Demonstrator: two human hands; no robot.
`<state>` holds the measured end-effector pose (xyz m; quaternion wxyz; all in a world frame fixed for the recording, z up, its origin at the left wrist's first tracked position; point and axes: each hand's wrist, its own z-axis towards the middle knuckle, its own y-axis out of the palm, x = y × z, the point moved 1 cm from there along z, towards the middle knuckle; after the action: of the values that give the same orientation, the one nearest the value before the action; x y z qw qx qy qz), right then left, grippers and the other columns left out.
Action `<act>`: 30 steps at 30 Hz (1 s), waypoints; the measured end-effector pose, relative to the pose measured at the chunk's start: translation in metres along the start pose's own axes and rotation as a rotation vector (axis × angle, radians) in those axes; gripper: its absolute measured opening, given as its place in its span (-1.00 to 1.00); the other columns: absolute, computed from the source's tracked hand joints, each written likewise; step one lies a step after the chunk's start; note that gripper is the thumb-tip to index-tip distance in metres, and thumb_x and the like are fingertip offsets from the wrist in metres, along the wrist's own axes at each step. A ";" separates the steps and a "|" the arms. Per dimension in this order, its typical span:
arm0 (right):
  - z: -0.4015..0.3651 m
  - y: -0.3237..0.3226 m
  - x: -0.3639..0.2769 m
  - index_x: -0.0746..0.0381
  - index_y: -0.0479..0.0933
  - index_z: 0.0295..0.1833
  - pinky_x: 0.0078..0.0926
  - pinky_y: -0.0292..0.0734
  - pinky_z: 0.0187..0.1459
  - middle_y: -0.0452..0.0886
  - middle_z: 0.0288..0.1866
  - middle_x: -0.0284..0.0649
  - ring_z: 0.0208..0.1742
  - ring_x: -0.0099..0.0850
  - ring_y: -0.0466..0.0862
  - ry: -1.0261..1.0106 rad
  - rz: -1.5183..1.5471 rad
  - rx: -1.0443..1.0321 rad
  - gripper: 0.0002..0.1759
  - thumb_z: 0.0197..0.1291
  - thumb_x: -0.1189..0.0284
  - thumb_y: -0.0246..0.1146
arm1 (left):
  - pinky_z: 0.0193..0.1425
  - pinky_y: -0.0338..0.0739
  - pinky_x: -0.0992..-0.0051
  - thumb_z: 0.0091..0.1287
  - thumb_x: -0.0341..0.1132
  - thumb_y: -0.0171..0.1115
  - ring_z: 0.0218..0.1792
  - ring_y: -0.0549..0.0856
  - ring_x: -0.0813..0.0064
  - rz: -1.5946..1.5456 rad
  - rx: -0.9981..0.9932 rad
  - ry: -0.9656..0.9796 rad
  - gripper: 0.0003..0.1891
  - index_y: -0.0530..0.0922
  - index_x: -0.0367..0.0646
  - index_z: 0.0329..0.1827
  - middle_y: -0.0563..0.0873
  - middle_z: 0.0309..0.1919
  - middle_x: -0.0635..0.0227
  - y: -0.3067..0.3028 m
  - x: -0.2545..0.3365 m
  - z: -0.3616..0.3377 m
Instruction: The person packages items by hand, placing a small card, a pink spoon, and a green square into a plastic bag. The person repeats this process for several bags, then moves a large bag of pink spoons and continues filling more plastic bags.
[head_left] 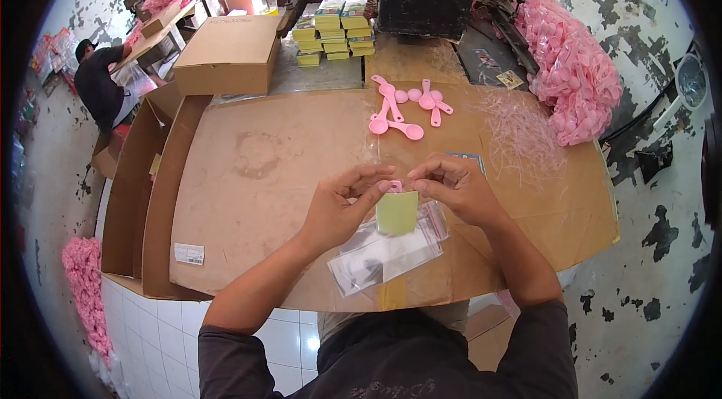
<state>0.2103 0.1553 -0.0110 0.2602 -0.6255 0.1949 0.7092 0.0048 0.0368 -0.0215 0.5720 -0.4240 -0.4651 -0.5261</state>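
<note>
While pink spoons (378, 126) lie just beyond and clear plastic bags (350, 270) sit right below, the left hand (344, 200) pinches a pale green card (396, 216), upright with a pink handle end (395, 185) poking over its top; right hand (460, 188) is at its upper corner, can't really tell if it's gripping; brown cardboard tabletop (278, 211), peeling wall (639, 196) off right

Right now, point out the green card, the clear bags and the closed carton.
Green card (397, 214): head view, middle of its front face.
Clear bags (392, 255): head view, upper surface of the pile.
Closed carton (229, 39): head view, top face.
</note>
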 end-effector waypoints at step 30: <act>0.004 -0.012 0.022 0.40 0.71 0.06 -0.60 0.67 -0.07 0.77 -0.07 -0.25 -0.10 -0.60 0.73 0.060 -0.036 -0.023 -0.80 0.40 0.54 0.39 | 0.08 0.76 0.52 0.59 -0.41 0.23 0.03 0.78 0.55 -0.131 -0.076 -0.210 -0.70 0.64 -0.36 0.29 0.81 0.06 0.23 -0.010 -0.023 -0.003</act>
<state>0.2132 0.1699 -0.0313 0.2600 -0.6529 0.1832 0.6874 -0.0052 0.0378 -0.0451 0.4681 -0.4669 -0.5287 -0.5322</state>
